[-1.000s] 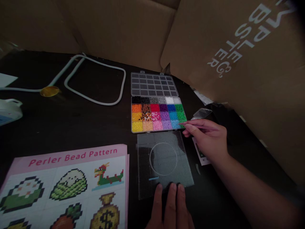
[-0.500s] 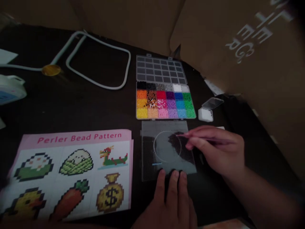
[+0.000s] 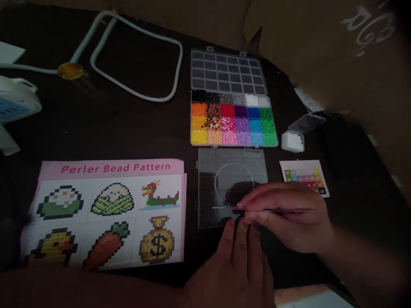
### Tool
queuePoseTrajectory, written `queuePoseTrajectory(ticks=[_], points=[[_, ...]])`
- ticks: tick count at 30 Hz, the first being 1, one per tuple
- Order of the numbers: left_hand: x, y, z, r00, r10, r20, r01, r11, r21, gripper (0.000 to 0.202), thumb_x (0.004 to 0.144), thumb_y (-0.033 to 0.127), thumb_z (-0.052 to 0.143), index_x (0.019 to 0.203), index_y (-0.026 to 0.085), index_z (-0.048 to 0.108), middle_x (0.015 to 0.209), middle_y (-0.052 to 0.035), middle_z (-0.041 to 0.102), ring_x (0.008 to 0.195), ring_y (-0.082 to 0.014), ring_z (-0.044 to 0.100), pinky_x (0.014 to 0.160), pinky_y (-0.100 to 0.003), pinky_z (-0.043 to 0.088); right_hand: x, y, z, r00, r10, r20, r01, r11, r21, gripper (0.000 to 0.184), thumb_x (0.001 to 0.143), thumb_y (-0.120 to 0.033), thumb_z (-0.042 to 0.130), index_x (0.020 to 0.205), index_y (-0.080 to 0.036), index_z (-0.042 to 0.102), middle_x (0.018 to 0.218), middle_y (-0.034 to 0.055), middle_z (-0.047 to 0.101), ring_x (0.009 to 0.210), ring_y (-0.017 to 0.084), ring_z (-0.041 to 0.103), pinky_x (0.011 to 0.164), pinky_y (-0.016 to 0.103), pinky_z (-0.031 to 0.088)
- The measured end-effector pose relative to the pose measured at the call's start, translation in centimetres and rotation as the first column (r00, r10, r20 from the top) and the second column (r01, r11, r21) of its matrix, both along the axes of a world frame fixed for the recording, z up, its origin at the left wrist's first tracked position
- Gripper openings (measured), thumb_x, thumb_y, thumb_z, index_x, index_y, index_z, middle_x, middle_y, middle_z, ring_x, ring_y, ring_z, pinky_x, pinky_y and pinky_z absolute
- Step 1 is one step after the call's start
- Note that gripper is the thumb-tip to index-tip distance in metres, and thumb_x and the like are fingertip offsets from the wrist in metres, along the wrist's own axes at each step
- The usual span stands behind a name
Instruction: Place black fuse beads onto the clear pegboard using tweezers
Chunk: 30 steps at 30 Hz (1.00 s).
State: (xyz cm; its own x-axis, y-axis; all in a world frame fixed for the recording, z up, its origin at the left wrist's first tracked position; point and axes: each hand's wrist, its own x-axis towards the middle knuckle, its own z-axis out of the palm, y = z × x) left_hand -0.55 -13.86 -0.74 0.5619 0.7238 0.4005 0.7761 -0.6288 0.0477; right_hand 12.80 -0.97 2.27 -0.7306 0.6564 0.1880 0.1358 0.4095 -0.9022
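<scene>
A clear square pegboard [image 3: 205, 160] with a circle marked on it lies in front of me. A short row of light blue beads [image 3: 219, 208] sits near its lower left part. My left hand [image 3: 236, 261] rests with its fingers stretched out onto the board's near edge. My right hand [image 3: 285, 214] pinches pink tweezers [image 3: 276, 210], held nearly level over the board. Their tips are close to the right end of the bead row; whether a bead is between them is too small to tell.
Beyond the board stands an open bead case [image 3: 234, 119] with many colours. A small box of white beads [image 3: 293, 142] and a colour card [image 3: 303, 175] lie to the right. At left are a printed pattern sheet [image 3: 112, 171], a bent white tube [image 3: 138, 96] and a white bottle-like object [image 3: 16, 102].
My right hand has brought the tweezers from the board's upper right down to the bead row. The left hand stays on the near edge. The view has shifted, showing the colour card more fully.
</scene>
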Motion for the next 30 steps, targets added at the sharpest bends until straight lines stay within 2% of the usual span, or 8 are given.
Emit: queuePoseTrajectory(ticks=[30], points=[[0.14,0.06,0.3,1.0,-0.001,0.012,0.001,1.0,-0.014,0.027,0.092,0.018,0.044,0.1,0.009,0.068,0.106,-0.0142,0.073,0.097,-0.0317,0.072,0.085,-0.048,0.054,-0.17,0.05,-0.33,0.999,0.028,0.031,-0.029,0.999,0.014,0.017,0.083,-0.009,0.068,0.088,-0.022,0.077,0.084,0.0035,0.077,0.075,0.015,0.075,0.066,0.023,0.063]])
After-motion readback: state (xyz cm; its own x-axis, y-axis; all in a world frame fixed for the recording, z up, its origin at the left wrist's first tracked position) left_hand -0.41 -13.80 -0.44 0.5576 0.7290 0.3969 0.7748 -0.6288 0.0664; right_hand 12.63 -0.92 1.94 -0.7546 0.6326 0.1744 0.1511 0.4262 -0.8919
